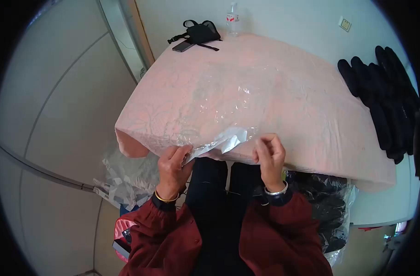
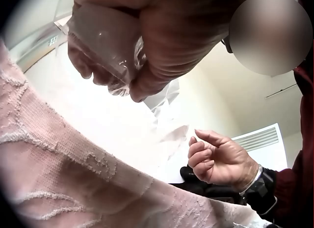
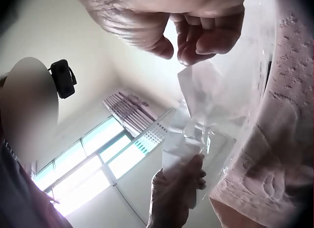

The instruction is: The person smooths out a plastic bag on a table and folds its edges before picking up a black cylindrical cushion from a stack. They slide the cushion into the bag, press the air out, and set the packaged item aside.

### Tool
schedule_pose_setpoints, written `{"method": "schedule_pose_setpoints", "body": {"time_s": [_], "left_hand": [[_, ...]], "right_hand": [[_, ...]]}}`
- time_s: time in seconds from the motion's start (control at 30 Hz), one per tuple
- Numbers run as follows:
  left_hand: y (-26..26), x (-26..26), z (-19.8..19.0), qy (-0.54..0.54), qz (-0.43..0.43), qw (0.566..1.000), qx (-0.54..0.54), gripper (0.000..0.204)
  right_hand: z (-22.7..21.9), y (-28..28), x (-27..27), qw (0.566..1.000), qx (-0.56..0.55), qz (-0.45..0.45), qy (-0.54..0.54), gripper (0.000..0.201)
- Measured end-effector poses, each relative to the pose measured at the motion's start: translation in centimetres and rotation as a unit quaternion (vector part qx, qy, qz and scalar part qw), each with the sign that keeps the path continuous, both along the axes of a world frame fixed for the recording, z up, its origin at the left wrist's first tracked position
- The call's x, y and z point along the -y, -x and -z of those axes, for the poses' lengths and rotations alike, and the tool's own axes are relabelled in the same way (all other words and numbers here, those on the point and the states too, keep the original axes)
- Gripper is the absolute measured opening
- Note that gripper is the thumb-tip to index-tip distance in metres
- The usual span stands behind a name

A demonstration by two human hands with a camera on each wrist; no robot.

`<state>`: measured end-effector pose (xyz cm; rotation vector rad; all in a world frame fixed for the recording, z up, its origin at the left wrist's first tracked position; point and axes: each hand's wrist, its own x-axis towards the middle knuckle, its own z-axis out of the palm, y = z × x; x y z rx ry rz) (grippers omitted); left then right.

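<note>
A clear plastic bag [image 1: 240, 99] lies flat over the pink cloth, its near edge lifted and folded into a whitish, shiny flap [image 1: 235, 140]. My left hand [image 1: 173, 165] pinches the left end of that edge between thumb and fingers; in the left wrist view crumpled film [image 2: 113, 46] shows inside the grip. Just right of the flap is my right hand [image 1: 270, 158], fingers loosely bent. Seen from the right wrist, a gap parts its thumb [image 3: 164, 47] from the fingers, and a corner of film [image 3: 196, 85] hangs right below the fingertips.
The pink cloth [image 1: 150, 99] covers a table. At its back are a black strapped pouch [image 1: 203, 33], a phone [image 1: 183, 45] and a plastic bottle [image 1: 233, 20]. Black padded items [image 1: 380, 96] lie at the right. Plastic-wrapped bundles [image 1: 327, 198] sit below the near edge.
</note>
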<state>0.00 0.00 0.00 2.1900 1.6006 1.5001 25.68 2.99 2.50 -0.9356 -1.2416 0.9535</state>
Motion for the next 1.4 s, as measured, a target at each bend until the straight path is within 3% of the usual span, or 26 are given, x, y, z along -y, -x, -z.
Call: {"method": "schedule_pose_setpoints", "body": {"time_s": [0.1, 0.27, 0.4, 0.53, 0.7, 0.8, 0.9, 0.93, 0.97, 1.03, 1.17, 1.3, 1.4], "left_hand": [[1.4, -0.2, -0.9, -0.049, 0.019, 0.997, -0.064, 0.044], [-1.1, 0.4, 0.0, -0.084, 0.057, 0.991, -0.086, 0.038], [-1.2, 0.4, -0.2, -0.09, 0.085, 0.986, -0.116, 0.038], [-0.6, -0.2, -0.1, -0.09, 0.077, 0.986, -0.113, 0.036], [3.4, -2.6, -0.4, -0.107, -0.058, 0.99, -0.069, 0.034], [3.2, -2.6, -0.5, -0.102, -0.04, 0.99, -0.085, 0.034], [2.5, -2.2, -0.8, -0.106, -0.027, 0.99, -0.091, 0.033], [2.0, -2.1, -1.0, -0.111, -0.022, 0.99, -0.084, 0.033], [1.6, -2.0, -1.1, -0.116, -0.018, 0.99, -0.078, 0.033], [0.9, -1.8, -1.3, -0.116, -0.008, 0.99, -0.076, 0.033], [0.1, -1.3, -2.0, -0.129, 0.02, 0.988, -0.084, 0.036], [0.4, -0.6, -2.1, -0.15, 0.034, 0.982, -0.106, 0.04], [1.3, -0.3, -2.1, -0.159, 0.031, 0.979, -0.126, 0.039]], "right_hand": [[0.0, 3.1, 1.7, 0.986, 0.029, -0.146, 0.07, 0.032], [1.4, 2.4, 2.4, 0.982, -0.013, -0.124, 0.139, 0.031], [2.1, 1.8, 2.0, 0.963, -0.106, -0.102, 0.224, 0.029], [3.1, 0.3, 1.8, 0.969, -0.07, -0.109, 0.212, 0.027], [2.6, -4.2, 1.2, 0.959, 0.031, -0.188, 0.209, 0.021], [2.5, -5.3, 1.6, 0.954, 0.092, -0.221, 0.179, 0.017], [1.4, -4.6, 2.4, 0.99, 0.1, 0.015, 0.096, 0.012], [1.1, -4.2, 2.7, 0.99, 0.101, 0.017, 0.098, 0.012], [0.8, -3.6, 2.9, 0.983, 0.173, 0.055, -0.003, 0.014], [0.5, -2.4, 3.4, 0.92, 0.31, 0.128, -0.201, 0.022], [1.2, -0.8, 2.3, 0.908, 0.302, 0.206, -0.204, 0.026], [2.8, -3.0, 0.7, 0.887, 0.343, 0.203, -0.232, 0.025], [2.1, -4.3, 1.2, 0.901, 0.323, 0.196, -0.212, 0.023]]}}
